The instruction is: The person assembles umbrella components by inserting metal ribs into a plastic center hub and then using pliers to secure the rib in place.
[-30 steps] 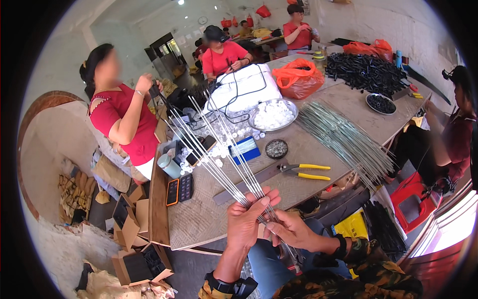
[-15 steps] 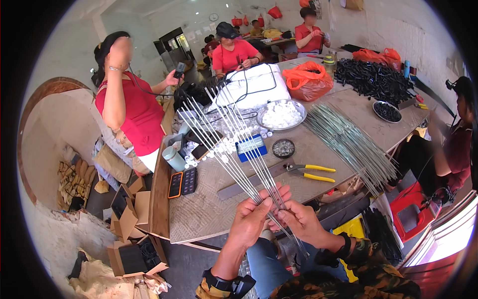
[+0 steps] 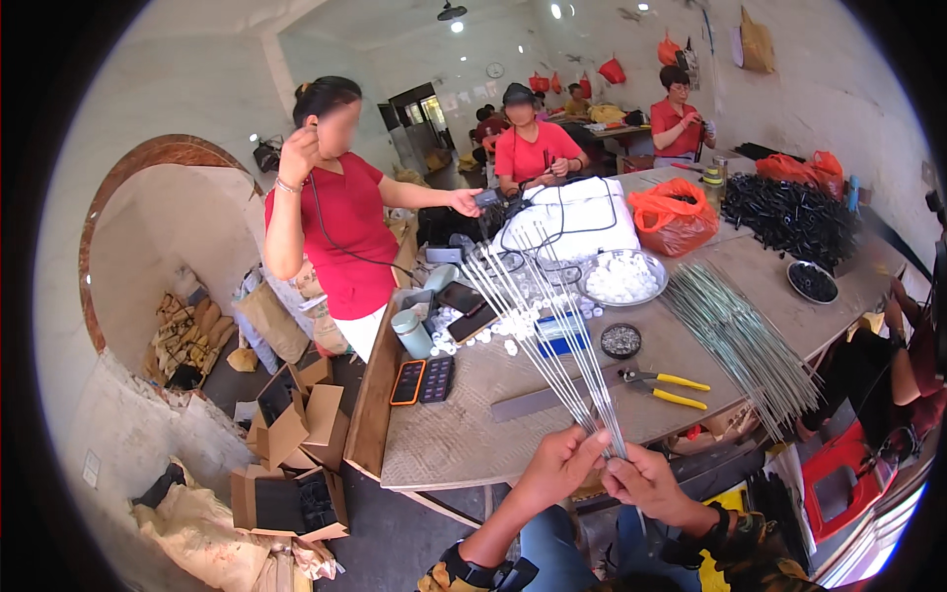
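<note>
Two fanned groups of thin metal rods (image 3: 541, 365) rise from my hands over the table's near edge. My left hand (image 3: 560, 468) is closed round the lower part of the rods, thumb on top. Just right of it, my right hand (image 3: 649, 483) pinches the rods' lower ends with curled fingers. Beyond the hands, the rods pass over a flat metal bar (image 3: 523, 403) and a blue box (image 3: 562, 335). Pliers with yellow handles (image 3: 681, 389) lie to the right, near a small round black dish (image 3: 620, 340).
A large pile of rods (image 3: 735, 340) covers the table's right side. Behind are a bowl of white caps (image 3: 623, 278), a red plastic bag (image 3: 674, 217) and heaped black parts (image 3: 789, 219). A person in red (image 3: 330, 232) stands at the left, holding a small device. Open cartons (image 3: 291, 498) sit on the floor.
The view has tilted up, and the table and my hands appear farther right. My right hand's fingers have curled in closer. The two rod groups are nearer together.
</note>
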The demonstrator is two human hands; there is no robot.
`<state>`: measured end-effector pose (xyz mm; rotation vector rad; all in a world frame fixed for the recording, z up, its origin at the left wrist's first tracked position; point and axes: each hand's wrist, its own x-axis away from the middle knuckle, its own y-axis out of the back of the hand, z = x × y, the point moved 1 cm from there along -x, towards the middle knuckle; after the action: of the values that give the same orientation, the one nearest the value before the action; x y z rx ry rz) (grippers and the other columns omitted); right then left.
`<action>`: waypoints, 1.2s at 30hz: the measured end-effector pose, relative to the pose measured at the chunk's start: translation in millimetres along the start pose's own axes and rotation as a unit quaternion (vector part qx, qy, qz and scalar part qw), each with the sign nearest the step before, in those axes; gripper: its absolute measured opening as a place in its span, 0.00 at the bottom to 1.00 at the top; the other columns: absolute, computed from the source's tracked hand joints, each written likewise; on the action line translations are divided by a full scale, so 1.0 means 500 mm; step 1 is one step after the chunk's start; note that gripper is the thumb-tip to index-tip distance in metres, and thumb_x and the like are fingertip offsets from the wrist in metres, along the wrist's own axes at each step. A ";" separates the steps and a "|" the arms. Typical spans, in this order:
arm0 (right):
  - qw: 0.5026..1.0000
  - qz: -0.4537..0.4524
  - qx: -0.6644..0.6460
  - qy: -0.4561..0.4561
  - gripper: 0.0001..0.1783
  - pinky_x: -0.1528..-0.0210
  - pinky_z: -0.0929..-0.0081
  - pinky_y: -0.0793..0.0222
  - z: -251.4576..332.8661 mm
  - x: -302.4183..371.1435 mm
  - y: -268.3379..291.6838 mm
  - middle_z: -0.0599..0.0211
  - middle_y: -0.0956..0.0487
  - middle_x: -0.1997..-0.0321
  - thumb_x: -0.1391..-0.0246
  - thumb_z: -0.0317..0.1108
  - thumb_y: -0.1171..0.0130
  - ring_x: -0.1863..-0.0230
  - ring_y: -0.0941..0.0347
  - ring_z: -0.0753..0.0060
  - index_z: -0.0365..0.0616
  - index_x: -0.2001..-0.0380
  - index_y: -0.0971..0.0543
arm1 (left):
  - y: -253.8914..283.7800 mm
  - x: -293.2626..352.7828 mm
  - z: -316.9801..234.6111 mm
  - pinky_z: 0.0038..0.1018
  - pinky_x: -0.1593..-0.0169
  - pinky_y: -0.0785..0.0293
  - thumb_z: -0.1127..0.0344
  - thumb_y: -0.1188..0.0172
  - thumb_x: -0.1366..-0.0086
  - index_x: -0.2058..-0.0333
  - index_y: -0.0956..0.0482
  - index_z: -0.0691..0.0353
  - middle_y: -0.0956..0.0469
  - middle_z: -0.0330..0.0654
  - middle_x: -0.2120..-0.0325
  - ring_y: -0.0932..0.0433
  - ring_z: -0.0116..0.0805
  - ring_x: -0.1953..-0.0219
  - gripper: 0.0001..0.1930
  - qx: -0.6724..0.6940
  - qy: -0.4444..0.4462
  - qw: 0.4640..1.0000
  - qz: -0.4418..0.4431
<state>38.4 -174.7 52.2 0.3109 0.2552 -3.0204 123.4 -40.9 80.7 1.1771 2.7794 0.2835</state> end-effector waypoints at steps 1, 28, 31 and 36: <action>1.000 0.013 0.001 -0.028 0.10 0.82 0.90 0.44 0.020 0.004 0.004 0.71 0.31 0.78 0.41 0.32 0.60 0.83 0.40 0.87 0.39 0.61 0.32 | 0.010 0.017 -0.014 0.19 0.69 0.30 0.65 0.48 0.39 0.62 0.25 0.66 0.23 0.42 0.72 0.25 0.24 0.71 0.11 -0.133 -0.030 0.990 -0.021; 0.951 0.155 -0.024 -0.268 0.15 0.76 0.84 0.34 -0.039 0.145 0.042 0.65 0.26 0.72 0.39 0.37 0.62 0.79 0.30 0.79 0.37 0.59 0.33 | -0.155 0.087 0.164 0.23 0.53 0.33 0.83 0.57 0.43 0.55 0.29 0.68 0.26 0.41 0.57 0.29 0.25 0.57 0.17 0.126 -0.074 0.985 -0.087; 0.948 0.096 -0.071 -0.294 0.15 0.77 0.83 0.31 -0.080 0.178 0.062 0.63 0.25 0.73 0.40 0.37 0.61 0.79 0.28 0.78 0.36 0.62 0.31 | -0.183 0.076 0.222 0.23 0.52 0.34 0.82 0.57 0.44 0.55 0.29 0.67 0.27 0.43 0.56 0.28 0.28 0.56 0.18 0.127 -0.050 0.989 -0.057; 0.921 -0.022 -0.125 -0.368 0.15 0.75 0.81 0.28 -0.185 0.224 0.091 0.56 0.23 0.69 0.42 0.38 0.56 0.77 0.26 0.72 0.35 0.63 0.30 | -0.193 0.055 0.343 0.25 0.54 0.32 0.73 0.48 0.44 0.57 0.27 0.67 0.24 0.44 0.60 0.26 0.32 0.58 0.14 -0.044 0.053 0.997 0.044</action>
<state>-47.6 -211.8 -67.4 -0.8397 0.5608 -2.8373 66.6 -65.0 -108.3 1.3015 2.7754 0.4864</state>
